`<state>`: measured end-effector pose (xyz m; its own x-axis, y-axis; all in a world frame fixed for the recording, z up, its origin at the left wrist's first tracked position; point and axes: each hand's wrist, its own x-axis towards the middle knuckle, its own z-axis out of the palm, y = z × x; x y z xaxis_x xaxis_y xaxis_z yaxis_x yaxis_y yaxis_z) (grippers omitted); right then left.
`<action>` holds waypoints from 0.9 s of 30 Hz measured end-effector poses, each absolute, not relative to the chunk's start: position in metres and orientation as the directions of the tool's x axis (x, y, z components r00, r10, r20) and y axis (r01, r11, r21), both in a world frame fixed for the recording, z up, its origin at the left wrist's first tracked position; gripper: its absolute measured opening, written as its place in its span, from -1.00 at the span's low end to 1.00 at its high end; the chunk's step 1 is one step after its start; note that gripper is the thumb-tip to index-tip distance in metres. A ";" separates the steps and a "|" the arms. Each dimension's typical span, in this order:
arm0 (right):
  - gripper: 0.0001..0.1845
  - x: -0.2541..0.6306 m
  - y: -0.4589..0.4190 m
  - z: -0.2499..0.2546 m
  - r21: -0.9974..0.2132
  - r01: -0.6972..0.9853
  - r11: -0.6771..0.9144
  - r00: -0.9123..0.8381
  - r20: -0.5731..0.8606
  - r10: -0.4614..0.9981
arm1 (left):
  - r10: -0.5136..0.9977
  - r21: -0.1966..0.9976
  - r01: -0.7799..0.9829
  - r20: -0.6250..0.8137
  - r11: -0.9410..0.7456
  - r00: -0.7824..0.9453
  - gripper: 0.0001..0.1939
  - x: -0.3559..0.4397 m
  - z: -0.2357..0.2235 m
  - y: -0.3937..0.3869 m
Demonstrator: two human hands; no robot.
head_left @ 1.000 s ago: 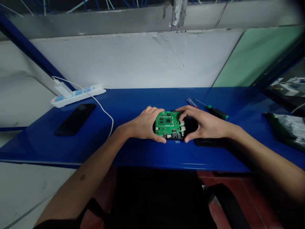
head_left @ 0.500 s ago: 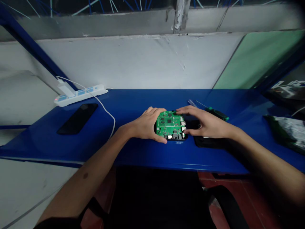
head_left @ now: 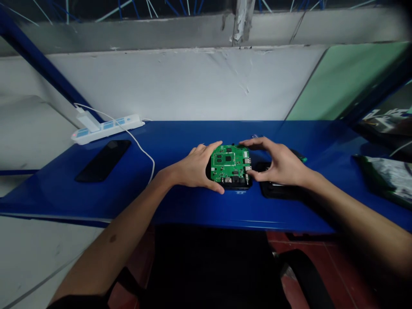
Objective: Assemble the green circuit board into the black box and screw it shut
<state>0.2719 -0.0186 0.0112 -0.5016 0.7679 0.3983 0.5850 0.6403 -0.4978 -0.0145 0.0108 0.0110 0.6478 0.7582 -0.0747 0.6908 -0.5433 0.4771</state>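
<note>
Green, chip-studded circuit board (head_left: 229, 166) sits over a shallow black base (head_left: 238, 186) on the glossy blue worktop (head_left: 193, 210). My left hand (head_left: 195, 167) clasps the base; my right hand (head_left: 281, 162) has fingers bracing the board's port side. Probably light, stiff, fragile: grip edges only.

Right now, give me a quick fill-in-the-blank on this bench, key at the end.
1. The circuit board between left hand and right hand is coloured ____.
2. A white ____ passes between the black phone and the left hand.
3. From the wearer's seat, the phone lies to the board's ____.

Missing: green; cable; left.
</note>
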 end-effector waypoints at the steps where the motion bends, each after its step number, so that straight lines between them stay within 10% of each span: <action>1: -0.33 0.273 -0.018 0.011 -0.521 0.568 0.637 -0.484 0.415 0.771 | 0.762 0.486 0.692 -0.079 -0.534 0.643 0.48 -0.015 0.012 0.010; 10: -0.45 0.275 -0.020 0.016 -0.686 0.432 0.586 -0.345 0.475 0.810 | 0.697 0.527 0.528 0.191 -0.666 0.691 0.27 -0.016 0.014 0.011; 27: -0.17 0.275 -0.022 0.010 -0.583 0.485 0.652 -0.449 0.473 0.758 | 0.618 0.431 0.452 0.433 -0.781 0.656 0.09 -0.012 0.010 0.012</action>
<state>0.2746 -0.0222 0.0103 -0.4491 0.7578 0.4733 0.4854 0.6517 -0.5828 -0.0119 0.0121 0.0099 0.6557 0.6182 0.4335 0.4520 -0.7812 0.4305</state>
